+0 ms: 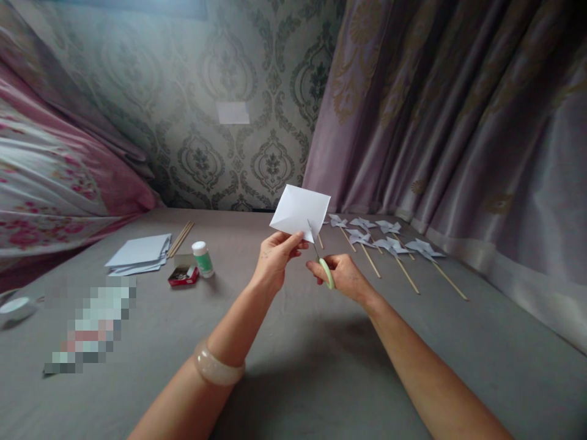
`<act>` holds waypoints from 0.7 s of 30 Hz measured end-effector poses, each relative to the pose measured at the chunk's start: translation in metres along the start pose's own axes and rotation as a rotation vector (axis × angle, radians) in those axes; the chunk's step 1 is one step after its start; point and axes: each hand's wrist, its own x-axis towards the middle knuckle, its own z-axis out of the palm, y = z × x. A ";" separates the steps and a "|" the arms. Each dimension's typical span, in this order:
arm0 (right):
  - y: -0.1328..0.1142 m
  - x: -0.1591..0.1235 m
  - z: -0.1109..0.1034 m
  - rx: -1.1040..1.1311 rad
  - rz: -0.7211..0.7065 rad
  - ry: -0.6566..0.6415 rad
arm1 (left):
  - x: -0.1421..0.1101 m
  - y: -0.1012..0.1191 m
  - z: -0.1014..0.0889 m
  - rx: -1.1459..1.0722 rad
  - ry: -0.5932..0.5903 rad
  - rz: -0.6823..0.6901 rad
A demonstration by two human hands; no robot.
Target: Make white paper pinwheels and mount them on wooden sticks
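Observation:
Held up over the grey cloth is a square sheet of white paper, faintly creased. My left hand pinches its lower edge between thumb and fingers. A pair of scissors with pale green handles is in my right hand, fingers closed around the loops. The blades point up and lie at the paper's lower right part, near the corner; one blade shows over the sheet. My right hand stays just below and right of the paper.
Several paper pinwheels on wooden sticks lie at right. At left are a stack of white paper, wooden sticks, a small red box, a white-capped green bottle and a white round object. Curtains hang behind.

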 end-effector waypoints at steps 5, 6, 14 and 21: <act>0.002 0.001 -0.001 0.041 -0.024 -0.004 | -0.003 -0.003 0.004 0.005 -0.028 -0.005; 0.002 0.001 -0.001 0.045 -0.028 -0.004 | -0.003 -0.003 0.004 0.003 -0.032 -0.004; 0.003 0.002 0.000 0.064 -0.048 0.003 | -0.005 -0.003 0.005 -0.008 -0.037 -0.003; 0.004 0.001 0.000 0.052 -0.034 0.033 | -0.005 -0.002 0.006 -0.014 -0.034 -0.010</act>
